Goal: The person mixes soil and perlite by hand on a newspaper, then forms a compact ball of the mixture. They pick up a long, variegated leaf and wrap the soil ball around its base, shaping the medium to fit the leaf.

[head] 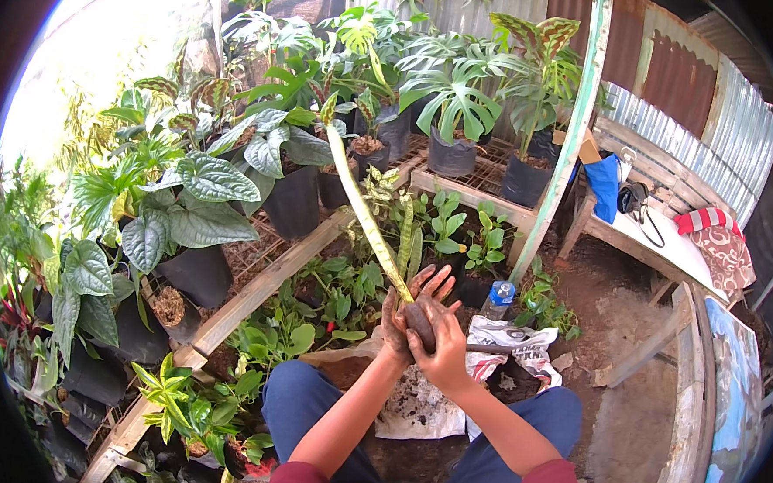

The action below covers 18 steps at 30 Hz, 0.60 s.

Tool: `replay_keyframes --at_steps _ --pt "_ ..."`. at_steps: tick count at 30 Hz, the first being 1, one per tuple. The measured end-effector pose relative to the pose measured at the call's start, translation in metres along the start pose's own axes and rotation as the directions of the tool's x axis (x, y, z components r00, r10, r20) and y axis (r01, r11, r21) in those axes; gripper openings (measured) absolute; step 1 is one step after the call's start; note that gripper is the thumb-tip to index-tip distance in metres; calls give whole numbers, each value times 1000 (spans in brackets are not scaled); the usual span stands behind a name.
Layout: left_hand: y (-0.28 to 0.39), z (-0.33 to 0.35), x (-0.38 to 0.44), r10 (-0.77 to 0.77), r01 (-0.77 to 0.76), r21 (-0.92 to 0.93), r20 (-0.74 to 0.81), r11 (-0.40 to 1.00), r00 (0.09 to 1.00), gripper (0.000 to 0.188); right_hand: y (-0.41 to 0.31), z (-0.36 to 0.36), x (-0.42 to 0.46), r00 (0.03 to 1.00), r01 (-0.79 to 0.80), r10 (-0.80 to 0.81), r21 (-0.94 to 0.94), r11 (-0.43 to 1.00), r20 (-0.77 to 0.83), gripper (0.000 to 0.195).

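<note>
Between my two cupped palms sits a dark, rounded ball of soil (420, 325). A long, narrow yellow-green leaf (364, 221), like a snake plant's, rises from it and leans up to the left. My left hand (395, 330) cups the ball from the left; my right hand (441, 339) wraps its other side. Both hands are smeared with dark soil. Below them, a white sack (420, 410) speckled with soil lies between my bent knees. A printed white bag (519, 343) stands open just beyond, with dark material inside and a dark rod across it.
A capped plastic bottle (499, 298) stands by the green post (565, 152). Potted plants crowd a raised rack with a wooden rail (273, 275) at left. Low plants (344, 292) grow in front. At right are a wooden bench (661, 249) and a curved wooden frame (683, 401).
</note>
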<state>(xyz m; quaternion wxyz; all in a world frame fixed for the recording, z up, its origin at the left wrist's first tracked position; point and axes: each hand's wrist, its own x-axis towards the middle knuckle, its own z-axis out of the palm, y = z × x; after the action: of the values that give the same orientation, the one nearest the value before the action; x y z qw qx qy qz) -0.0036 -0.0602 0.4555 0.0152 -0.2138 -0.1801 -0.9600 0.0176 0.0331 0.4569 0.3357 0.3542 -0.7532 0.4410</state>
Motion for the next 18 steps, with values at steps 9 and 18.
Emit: replay_keyframes --at_steps 9,18 --pt "5 -32 -3 -172 183 33 -206 983 963 52 2 -14 10 958 223 -200 -95 970 205 40" --pt "8 -20 -2 -57 60 102 -36 993 998 56 -1 -9 5 993 88 -91 51 995 77 30"
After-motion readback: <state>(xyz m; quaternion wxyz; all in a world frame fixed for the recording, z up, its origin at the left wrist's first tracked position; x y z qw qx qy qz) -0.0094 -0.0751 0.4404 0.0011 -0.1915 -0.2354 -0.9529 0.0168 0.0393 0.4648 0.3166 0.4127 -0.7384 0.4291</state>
